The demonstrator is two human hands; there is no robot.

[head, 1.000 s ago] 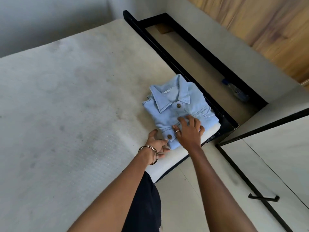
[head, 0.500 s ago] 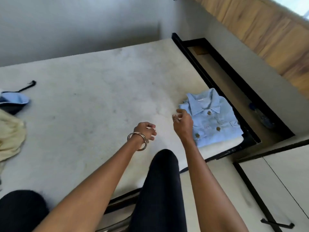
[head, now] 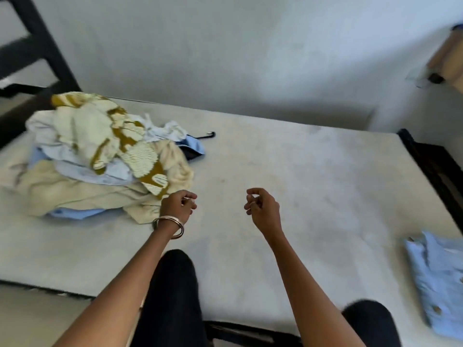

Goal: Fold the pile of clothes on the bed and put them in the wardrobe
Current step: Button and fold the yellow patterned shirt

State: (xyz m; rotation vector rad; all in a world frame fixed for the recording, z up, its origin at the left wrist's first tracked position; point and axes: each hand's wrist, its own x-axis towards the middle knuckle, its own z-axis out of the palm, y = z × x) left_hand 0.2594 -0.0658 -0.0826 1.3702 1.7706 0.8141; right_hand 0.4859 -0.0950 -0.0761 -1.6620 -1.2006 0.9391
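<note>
Now left hand (head: pixel 179 205) loosely curled, holding nothing, beside clothes pile (head: pixel 100 156); right hand (head: pixel 263 209) likewise.

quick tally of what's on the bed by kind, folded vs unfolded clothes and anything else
Folded light blue button-up shirt: 1
Unfolded heap of cream, pale blue and mustard-patterned clothes: 1 pile; separate garments too tangled to count
Black hanger hook at the pile's far edge: 1
Total: 3

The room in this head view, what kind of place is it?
Probably a bedroom: a bare mattress on a dark bed frame, with a pile of clothes and a folded blue shirt.
</note>
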